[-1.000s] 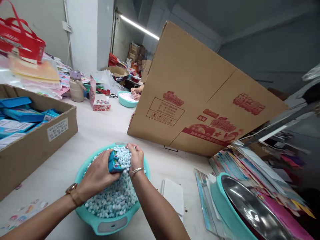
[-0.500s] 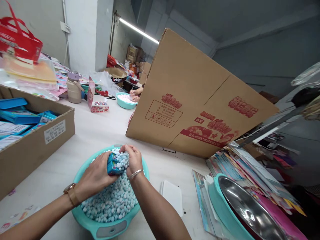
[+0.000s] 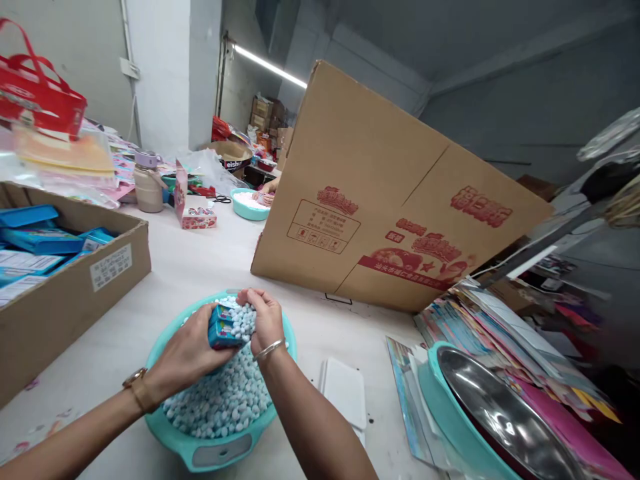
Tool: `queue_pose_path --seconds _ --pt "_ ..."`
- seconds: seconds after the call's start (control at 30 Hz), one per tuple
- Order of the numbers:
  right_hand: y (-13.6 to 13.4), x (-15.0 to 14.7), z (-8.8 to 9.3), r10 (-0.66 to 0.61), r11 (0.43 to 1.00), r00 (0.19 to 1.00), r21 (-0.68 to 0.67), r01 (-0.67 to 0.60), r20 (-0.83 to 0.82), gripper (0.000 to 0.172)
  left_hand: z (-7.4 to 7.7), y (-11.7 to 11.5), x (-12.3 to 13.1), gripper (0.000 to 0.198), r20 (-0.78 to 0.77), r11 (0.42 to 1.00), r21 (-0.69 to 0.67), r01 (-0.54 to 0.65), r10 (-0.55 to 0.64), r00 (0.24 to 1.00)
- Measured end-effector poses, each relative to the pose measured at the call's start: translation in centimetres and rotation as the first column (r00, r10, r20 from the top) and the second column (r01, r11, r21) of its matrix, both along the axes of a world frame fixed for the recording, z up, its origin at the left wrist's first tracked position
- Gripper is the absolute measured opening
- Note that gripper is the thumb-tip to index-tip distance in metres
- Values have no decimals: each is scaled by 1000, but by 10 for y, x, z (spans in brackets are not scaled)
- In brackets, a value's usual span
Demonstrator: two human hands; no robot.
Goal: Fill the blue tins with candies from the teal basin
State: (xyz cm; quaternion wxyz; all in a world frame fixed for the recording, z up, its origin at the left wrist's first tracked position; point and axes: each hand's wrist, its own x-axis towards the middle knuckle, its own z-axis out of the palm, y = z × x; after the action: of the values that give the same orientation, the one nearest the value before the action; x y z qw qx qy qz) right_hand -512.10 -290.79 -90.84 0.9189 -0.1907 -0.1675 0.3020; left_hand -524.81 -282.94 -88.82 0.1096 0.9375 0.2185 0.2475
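Observation:
My left hand [image 3: 186, 352] is closed around small blue candy boxes [image 3: 219, 331], tilted over a turquoise basin [image 3: 175, 445]. Pale blue and white round candies [image 3: 227, 403] fill the basin. Against the boxes' open side, my right hand [image 3: 267, 321] curls around a heap of the same candies, its fingertips bent over them. Part of the heap lies at the box openings. The palm side of the left hand and the inside of the boxes are hidden.
At left is a cardboard tray [image 3: 113, 273] of blue boxes. A large carton [image 3: 370, 180] leans ahead. To the right are a white scale-like slab [image 3: 344, 393], stacked basins [image 3: 437, 400] and printed sheets [image 3: 505, 333]. Farther back, another person's hand [image 3: 269, 190] is at a turquoise bowl [image 3: 250, 212].
The hands and blue boxes have shifted slightly left within the view, still together over the basin. The other person's hands at the back are now more hidden behind the carton.

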Motion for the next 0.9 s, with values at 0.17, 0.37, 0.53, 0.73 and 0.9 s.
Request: queue_pose_path --seconds 0.17,0.37,0.53,0.73,0.9 --pt "5 -1 -2 25 999 999 39 -23 -46 33 2 -1 0 75 9 1000 -17 13 -13 1000" --pt "10 -9 -3 -42 999 999 12 42 -35 32 4 -1 -2 74 16 998 59 12 -13 1000" --pt "10 -20 -1 -40 999 999 7 40 -22 33 2 -2 -6 71 29 998 67 19 -21 999" --pt "13 -14 -19 -12 1000 990 -17 14 137 37 12 4 -16 70 -50 986 159 46 -38 998" --pt "18 36 -70 -120 889 835 -316 332 537 45 35 4 -20 58 -515 911 408 58 177 839"
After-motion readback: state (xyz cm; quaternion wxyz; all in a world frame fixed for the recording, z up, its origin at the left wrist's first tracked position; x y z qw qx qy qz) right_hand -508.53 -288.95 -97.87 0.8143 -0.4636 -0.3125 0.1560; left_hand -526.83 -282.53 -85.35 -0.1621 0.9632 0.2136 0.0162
